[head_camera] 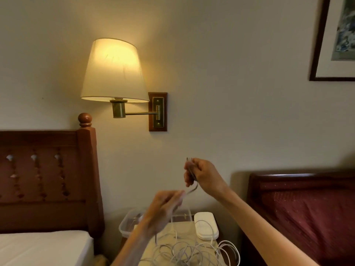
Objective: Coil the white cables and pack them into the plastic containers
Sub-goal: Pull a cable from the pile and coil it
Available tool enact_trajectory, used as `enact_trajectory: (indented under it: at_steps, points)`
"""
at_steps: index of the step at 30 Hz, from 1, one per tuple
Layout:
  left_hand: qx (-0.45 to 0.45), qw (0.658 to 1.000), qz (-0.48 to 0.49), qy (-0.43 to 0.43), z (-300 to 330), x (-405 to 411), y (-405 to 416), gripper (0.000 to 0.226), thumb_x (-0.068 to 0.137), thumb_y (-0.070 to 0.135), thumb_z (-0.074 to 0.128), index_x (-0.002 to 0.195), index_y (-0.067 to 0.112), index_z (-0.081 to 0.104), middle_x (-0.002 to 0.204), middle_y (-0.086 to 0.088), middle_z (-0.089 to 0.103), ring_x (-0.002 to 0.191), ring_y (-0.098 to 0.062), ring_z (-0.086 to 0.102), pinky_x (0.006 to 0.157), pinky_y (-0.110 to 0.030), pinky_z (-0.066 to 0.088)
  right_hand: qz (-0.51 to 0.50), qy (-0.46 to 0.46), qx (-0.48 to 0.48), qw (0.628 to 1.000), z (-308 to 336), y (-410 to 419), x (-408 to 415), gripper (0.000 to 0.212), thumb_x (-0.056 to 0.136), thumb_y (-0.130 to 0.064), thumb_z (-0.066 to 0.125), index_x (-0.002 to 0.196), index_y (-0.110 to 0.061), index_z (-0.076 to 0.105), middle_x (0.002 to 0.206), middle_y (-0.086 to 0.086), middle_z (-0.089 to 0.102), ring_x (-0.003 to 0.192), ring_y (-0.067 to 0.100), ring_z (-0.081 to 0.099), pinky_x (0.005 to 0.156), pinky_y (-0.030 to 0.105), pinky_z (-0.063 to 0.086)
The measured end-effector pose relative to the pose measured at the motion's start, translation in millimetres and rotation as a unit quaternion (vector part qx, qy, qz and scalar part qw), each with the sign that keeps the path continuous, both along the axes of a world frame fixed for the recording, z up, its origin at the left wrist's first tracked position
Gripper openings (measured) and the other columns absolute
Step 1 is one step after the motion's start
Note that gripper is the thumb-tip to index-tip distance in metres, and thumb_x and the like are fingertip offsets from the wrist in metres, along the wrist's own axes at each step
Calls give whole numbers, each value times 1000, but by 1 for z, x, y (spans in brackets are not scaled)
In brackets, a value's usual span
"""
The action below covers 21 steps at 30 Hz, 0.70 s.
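Both hands are raised in front of the wall, between the two wooden headboards. The right hand (202, 174) is up higher, fingers curled round a short doubled stretch of white cable (192, 175), its end poking up just above the knuckles. From there the cable dips in a small loop down to the left hand (165, 206), which is blurred with motion; its fingertips seem to pinch the cable near the loop, though the blur hides the exact grip. Below the hands, a nightstand (184, 229) carries a loose tangle of white cables (188, 252) spilling across its front edge and over the right side. Behind the tangle sit two clear plastic containers: one at the left (125, 223), partly hidden by the left wrist, and another (181, 215) right behind the left hand. Just beside them to the right lies a white lid (206, 225), with a cable draped over it. A lit wall lamp (114, 71) with a cream shade hangs above on a brass arm. A framed picture (334, 39) shows at the upper right. No writing or brand mark is legible anywhere.
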<state>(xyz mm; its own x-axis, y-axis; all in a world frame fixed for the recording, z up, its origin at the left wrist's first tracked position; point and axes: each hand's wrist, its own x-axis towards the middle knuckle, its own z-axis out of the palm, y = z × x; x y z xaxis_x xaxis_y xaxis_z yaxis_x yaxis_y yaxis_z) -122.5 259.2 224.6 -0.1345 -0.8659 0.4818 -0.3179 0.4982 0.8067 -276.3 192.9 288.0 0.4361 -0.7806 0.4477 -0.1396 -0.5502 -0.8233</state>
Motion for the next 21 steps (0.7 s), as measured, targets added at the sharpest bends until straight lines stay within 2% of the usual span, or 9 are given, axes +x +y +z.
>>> enact_trajectory:
  at_steps: [2,4,7,11,14,17,19,21]
  points:
    - [-62,998,26,-20,21,9,-1,42,97,35,49,58,19,44,56,7,30,54,-15,27,52,-29,22,11,36,-13,999,-14,3,4,29,104,-16,42,82,-4,58,59,4,61,52,16,59,58,31,52]
    - [-129,986,70,-79,31,20,-8,42,98,36,47,59,21,44,54,10,31,51,-11,30,52,-34,27,15,53,-37,998,-20,8,7,32,104,-16,41,79,-2,57,56,3,59,50,16,56,58,27,49]
    - [-204,957,121,-168,42,30,-18,46,99,48,42,63,20,52,49,7,38,45,-9,38,49,-30,33,18,59,-39,997,-18,14,9,35,105,-20,39,83,-2,59,54,0,57,49,15,53,60,27,47]
    - [-252,922,166,-244,52,36,-28,46,96,58,43,70,22,56,54,7,51,52,-12,52,51,-24,40,69,52,50,995,-7,19,3,41,106,-25,34,82,-8,61,56,1,52,50,12,46,56,24,43]
    - [-256,927,162,-222,58,41,-31,47,90,64,48,67,23,51,53,8,50,51,-11,50,51,-21,37,141,0,164,976,2,24,-6,40,106,-27,33,83,-8,59,56,1,48,50,12,41,55,23,37]
    - [-246,936,167,-189,56,46,-39,49,92,67,40,65,26,42,51,6,42,48,-11,42,50,-27,34,223,-96,291,925,12,28,-12,37,106,-25,29,79,-11,51,57,-2,38,51,11,31,52,22,30]
    - [-235,946,157,-157,49,52,-45,51,96,63,34,66,23,42,53,4,40,48,-12,38,51,-36,34,270,-153,330,891,19,30,-15,36,105,-26,28,79,-12,49,58,-2,38,49,10,30,51,22,30]
    - [-224,954,148,-132,37,58,-50,52,98,58,33,70,17,46,56,3,42,49,-10,36,51,-37,34,305,-198,342,867,23,30,-18,33,104,-26,28,81,-12,48,57,-3,40,48,9,33,51,21,32]
